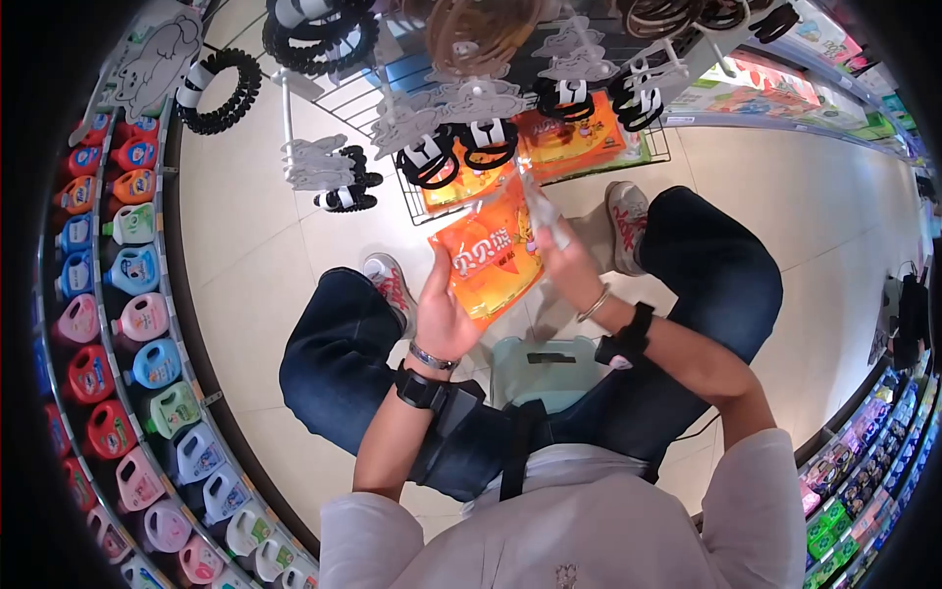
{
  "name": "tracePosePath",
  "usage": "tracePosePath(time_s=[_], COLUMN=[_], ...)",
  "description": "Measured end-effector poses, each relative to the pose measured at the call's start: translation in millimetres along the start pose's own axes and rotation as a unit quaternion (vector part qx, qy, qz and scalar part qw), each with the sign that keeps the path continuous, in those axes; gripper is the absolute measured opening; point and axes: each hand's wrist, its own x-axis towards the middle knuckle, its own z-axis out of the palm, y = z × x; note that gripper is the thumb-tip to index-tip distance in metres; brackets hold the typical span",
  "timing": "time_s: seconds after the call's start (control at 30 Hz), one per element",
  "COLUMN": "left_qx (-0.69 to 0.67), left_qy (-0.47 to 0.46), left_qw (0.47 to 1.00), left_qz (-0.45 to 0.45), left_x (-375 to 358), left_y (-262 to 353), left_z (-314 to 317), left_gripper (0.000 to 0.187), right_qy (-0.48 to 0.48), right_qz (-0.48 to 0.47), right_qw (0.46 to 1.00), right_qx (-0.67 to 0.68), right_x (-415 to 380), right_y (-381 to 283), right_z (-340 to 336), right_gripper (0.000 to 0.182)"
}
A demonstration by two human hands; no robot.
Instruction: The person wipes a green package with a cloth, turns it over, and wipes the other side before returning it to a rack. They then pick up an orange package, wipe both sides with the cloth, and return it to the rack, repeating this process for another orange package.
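An orange plastic packet with white Chinese lettering is tilted in front of me. My left hand grips its lower left edge, thumb over the front. At the packet's right side is my right hand, fingers closed on a white cloth that looks thin and crumpled. The cloth overlaps the packet's right edge in this view. Just beyond, more orange packets lie in a low wire rack, partly hidden behind hanging hair ties.
Black coiled hair ties hang on hooks above the rack. Detergent bottles fill the left shelves. Packaged goods line the upper right shelf. A pale green stool stands between my legs on the tiled floor.
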Motion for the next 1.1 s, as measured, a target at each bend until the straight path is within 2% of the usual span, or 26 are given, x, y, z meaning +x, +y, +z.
tracePosePath(time_s=[0.03,0.1,0.13,0.2,0.23,0.27,0.33,0.37,0.43,0.47,0.53,0.57,0.63,0.67,0.7,0.73,0.77,0.83,0.87,0.9,0.93,0.97,1.0,1.03,1.1], left_qx=[-0.024,-0.019,-0.008,0.015,0.021,0.027,0.026,0.093,0.239,0.238,0.291,0.264,0.147,0.098,0.098,0.008,-0.083,-0.063,-0.042,-0.052,-0.054,-0.165,-0.273,-0.275,-0.167], left_qy=[-0.012,-0.014,-0.016,0.005,0.015,0.026,0.061,0.096,0.137,0.138,0.243,0.18,0.098,0.053,0.053,0.012,-0.028,-0.025,-0.024,-0.065,-0.064,-0.095,-0.126,-0.125,-0.071], left_qw=[1.0,1.0,1.0,1.0,0.999,0.999,0.998,0.991,0.959,0.959,0.923,0.947,0.984,0.994,0.994,0.998,0.991,0.993,0.995,0.989,0.989,0.973,0.944,0.944,0.974], left_qz=[-0.008,0.003,0.008,0.022,0.024,0.025,0.008,0.029,0.069,0.069,0.071,0.043,0.009,-0.004,-0.003,-0.053,-0.102,-0.095,-0.088,-0.12,-0.12,-0.129,-0.135,-0.132,-0.136], left_x=[-2.1,-4.3,-5.8,-8.5,-8.4,-8.3,-2.7,0.3,2.4,-0.6,-6.5,-7.1,-6.0,-5.9,-6.5,-7.1,-6.8,-5.5,-3.8,-3.5,-4.5,-5.2,-5.9,-6.7,-6.3], left_y=[3.8,9.9,13.2,19.8,21.4,22.9,21.3,17.9,12.9,9.8,0.4,-3.5,-13.0,-14.6,-12.5,-10.0,-8.6,-8.2,-7.1,-4.9,-6.2,-8.2,-10.3,-12.1,-15.1], left_z=[-4.3,-12.2,-16.9,-25.8,-27.2,-28.9,-42.0,-44.5,-51.1,-51.6,-42.1,-35.5,-20.6,-18.2,-19.0,-21.3,-23.2,-23.9,-24.4,-30.5,-31.3,-31.8,-32.3,-33.2,-36.5], left_gripper=[0.05,0.051,0.051,0.051,0.051,0.05,0.049,0.05,0.057,0.057,0.062,0.067,0.072,0.076,0.076,0.08,0.085,0.088,0.091,0.089,0.089,0.089,0.089,0.089,0.081], right_qy=[-0.002,-0.023,-0.027,-0.102,-0.063,-0.064,-0.116,-0.116,-0.038,-0.038,0.01,-0.03,-0.097,-0.12,-0.174,-0.229,-0.232,-0.304,-0.305,-0.242,-0.178,-0.088,-0.044,-0.001,0.006], right_qz=[0.003,0.151,0.151,0.246,0.208,0.212,0.192,0.192,0.104,0.106,0.016,-0.038,-0.213,-0.326,-0.364,-0.4,-0.4,-0.457,-0.457,-0.411,-0.36,-0.291,-0.256,-0.218,-0.255], right_qw=[1.0,0.987,0.987,0.943,0.95,0.948,0.971,0.971,0.99,0.99,0.994,0.997,0.96,0.892,0.869,0.842,0.841,0.792,0.792,0.849,0.896,0.934,0.947,0.958,0.912], right_qx=[0.0,0.045,0.046,0.199,0.226,0.228,0.085,0.084,0.089,0.088,-0.105,-0.057,-0.152,-0.29,-0.287,-0.281,-0.28,-0.266,-0.265,-0.228,-0.189,-0.189,-0.19,-0.187,-0.322], right_x=[-1.2,2.3,5.3,8.5,7.4,6.4,9.8,12.7,15.8,14.5,14.0,8.8,-14.3,-26.8,-35.4,-41.8,-45.1,-49.8,-47.7,-43.3,-36.9,-27.3,-14.4,-1.5,20.1], right_y=[7.2,24.3,20.2,0.8,-3.6,-6.2,-8.7,-5.2,0.7,-0.7,-7.9,2.3,11.4,-2.8,-12.0,-18.0,-21.1,-26.1,-27.6,-28.5,-30.7,-39.7,-42.3,-45.0,-42.1], right_z=[-7.7,-24.6,-32.3,-41.2,-37.3,-38.8,-46.0,-46.8,-45.9,-44.8,-42.9,-37.0,-21.5,-7.0,2.5,7.6,8.8,10.9,7.5,0.1,-5.4,-9.0,-10.6,-12.1,-6.9], right_gripper=[0.046,0.044,0.044,0.045,0.038,0.038,0.03,0.03,0.029,0.029,0.027,0.028,0.033,0.036,0.03,0.024,0.024,0.033,0.033,0.038,0.044,0.045,0.045,0.046,0.05])
